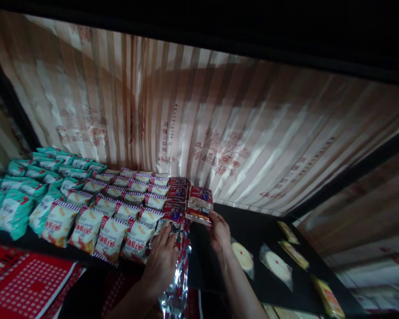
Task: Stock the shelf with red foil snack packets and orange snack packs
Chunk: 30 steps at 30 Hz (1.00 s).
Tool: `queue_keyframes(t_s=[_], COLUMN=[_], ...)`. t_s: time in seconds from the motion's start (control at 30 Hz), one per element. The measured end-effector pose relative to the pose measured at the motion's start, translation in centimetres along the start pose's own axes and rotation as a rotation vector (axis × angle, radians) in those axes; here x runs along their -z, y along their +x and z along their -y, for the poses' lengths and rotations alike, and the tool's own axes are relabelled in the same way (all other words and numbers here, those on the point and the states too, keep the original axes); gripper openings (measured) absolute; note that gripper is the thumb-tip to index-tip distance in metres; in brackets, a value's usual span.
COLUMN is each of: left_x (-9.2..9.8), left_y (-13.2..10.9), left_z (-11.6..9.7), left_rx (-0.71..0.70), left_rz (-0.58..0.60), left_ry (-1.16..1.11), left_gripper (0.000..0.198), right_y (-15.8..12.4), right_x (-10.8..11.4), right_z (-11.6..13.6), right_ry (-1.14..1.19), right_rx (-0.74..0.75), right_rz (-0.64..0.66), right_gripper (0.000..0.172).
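At the black shelf, beside the dark-red packet column touched by the left hand, grip unclear, and pinched in the separate right hand, treat the red-topped packet as probably light, slick and pliable, gripping its edge.

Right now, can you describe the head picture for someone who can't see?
A right hand holds the corner of a dark red packet; the left hand touches packets beside it. Further left, cream bags and teal bags sit in rows.
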State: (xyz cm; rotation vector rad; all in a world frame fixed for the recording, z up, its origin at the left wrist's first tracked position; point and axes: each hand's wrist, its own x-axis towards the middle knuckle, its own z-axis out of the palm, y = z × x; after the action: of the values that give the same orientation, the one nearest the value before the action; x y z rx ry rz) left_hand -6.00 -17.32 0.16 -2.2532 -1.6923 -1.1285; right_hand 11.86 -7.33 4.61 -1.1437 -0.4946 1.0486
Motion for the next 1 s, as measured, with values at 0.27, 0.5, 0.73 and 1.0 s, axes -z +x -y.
queue_keyframes(t_s=[0.27, 0.5, 0.73, 1.0], left_x=[0.4, 1.4, 2.4, 3.1], left_y=[0.4, 1.3, 1.9, 2.3], left_z=[0.8, 2.1, 2.0, 1.6], left_rx=[0.157, 0.313, 0.416, 0.454], left_rz=[0.045, 0.068, 0.148, 0.165], left_ry=[-0.217, -0.386, -0.496, -0.513], left_gripper=[0.044, 0.04, 0.036, 0.036], right_y=[-3.2, -6.2, -8.0, -9.6], right_x=[0.1, -0.1, 0.6, 1.9], right_z=[0.6, 1.4, 1.7, 1.4], right_ry=[-0.033, -0.003, -0.074, -0.086], right_rx=[-0.012, -0.033, -0.007, -0.036], right_rz=[0.054, 0.117, 0.15, 0.136], right_gripper=[0.019, 0.022, 0.023, 0.026])
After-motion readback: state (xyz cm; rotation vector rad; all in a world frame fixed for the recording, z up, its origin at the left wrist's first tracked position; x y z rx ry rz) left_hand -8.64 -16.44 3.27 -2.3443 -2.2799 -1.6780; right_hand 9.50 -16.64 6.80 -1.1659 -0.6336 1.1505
